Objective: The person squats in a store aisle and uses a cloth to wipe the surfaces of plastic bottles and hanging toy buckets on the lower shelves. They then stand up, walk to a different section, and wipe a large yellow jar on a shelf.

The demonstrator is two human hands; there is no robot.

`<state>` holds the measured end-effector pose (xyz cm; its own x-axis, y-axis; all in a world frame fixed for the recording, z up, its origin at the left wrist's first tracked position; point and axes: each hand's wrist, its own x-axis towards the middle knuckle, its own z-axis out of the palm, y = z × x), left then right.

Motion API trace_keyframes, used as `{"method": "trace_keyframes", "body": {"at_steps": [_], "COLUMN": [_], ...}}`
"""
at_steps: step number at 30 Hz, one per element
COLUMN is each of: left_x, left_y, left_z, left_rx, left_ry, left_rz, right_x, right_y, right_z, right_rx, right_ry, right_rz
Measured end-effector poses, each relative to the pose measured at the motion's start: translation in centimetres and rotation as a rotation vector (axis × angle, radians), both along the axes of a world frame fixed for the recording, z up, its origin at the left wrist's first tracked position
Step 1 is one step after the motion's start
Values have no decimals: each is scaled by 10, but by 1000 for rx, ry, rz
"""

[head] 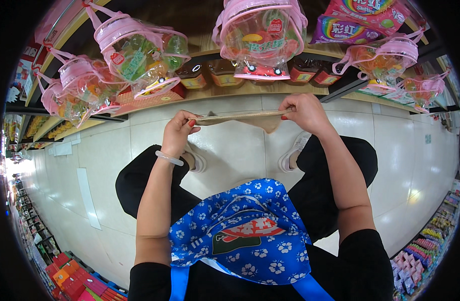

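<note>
A thin beige cloth [245, 118] is stretched between my two hands above the tiled floor, in front of the shelf edge. My left hand [180, 127] pinches its left end between thumb and fingers. At the other end, my right hand [304, 112] grips a corner in the same way. The cloth's lower part sags to the right of centre. Just beyond my hands, several dark-lidded jars [224, 72] stand on a low wooden shelf [248, 90]. A clear backpack-shaped bag with pink trim [262, 41] hangs over them, holding sweets.
More pink-trimmed clear bags [139, 52] hang at left, with others [382, 60] at right. Skittles packs [344, 28] lie on the upper shelf. My knees are spread, with a blue flowered apron [241, 233] between them. Red boxes [75, 278] and packaged goods [410, 263] line the aisle behind.
</note>
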<state>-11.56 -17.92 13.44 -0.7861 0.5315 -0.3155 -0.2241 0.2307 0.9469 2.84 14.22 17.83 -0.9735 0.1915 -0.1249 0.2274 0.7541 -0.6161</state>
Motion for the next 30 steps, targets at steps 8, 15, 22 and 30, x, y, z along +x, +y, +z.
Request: {"method": "trace_keyframes", "body": {"at_steps": [8,15,22,30], "left_x": [3,9,1,-3], "left_y": [1,4,-3,-18], "left_z": [-1,-10,-2,31], "left_rx": [12,-122,-77,-407], "left_ry": [31,15,64,205], "left_rz": [-57,-68,-23,-457], "right_x": [5,7,8,11], "right_y": [4,2,4,9], "right_z": [-3,-26,-18,2], "right_rx": [29,-183,-187,-229], "right_ry": [-39,-164,-149,-214], "right_rz": [32,36,84,361]}}
